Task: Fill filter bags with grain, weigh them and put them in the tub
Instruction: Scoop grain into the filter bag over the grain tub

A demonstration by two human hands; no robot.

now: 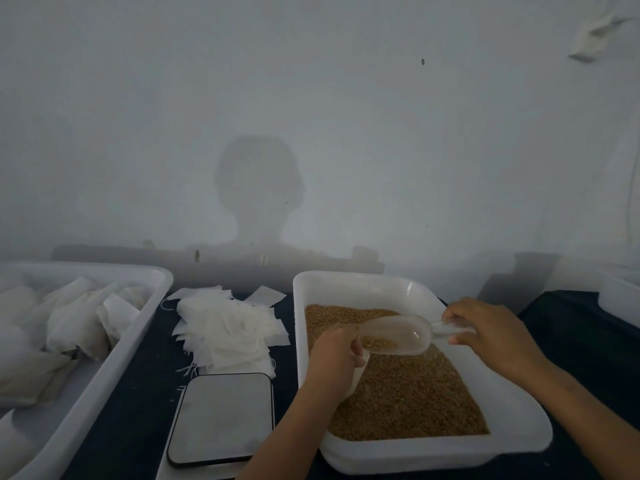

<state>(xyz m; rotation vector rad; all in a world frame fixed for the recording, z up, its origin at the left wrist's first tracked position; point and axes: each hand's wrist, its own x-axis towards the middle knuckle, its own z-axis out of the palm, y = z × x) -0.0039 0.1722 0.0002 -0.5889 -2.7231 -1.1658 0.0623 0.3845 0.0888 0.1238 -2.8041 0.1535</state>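
A white tray (349, 285) on the right holds brown grain (408, 393). Over the grain my left hand (334, 362) grips a white filter bag (358, 372) by its mouth. My right hand (491, 332) holds the handle of a clear plastic scoop (398, 336), tipped toward the bag with some grain in it. A flat grey scale (221, 417) lies in front of a loose pile of empty filter bags (228, 327). The big white tub (104, 368) at the left contains several filled bags (69, 320).
A dark cloth (138, 410) covers the table. A pale wall rises just behind the trays. Part of another white container (620, 292) shows at the far right edge.
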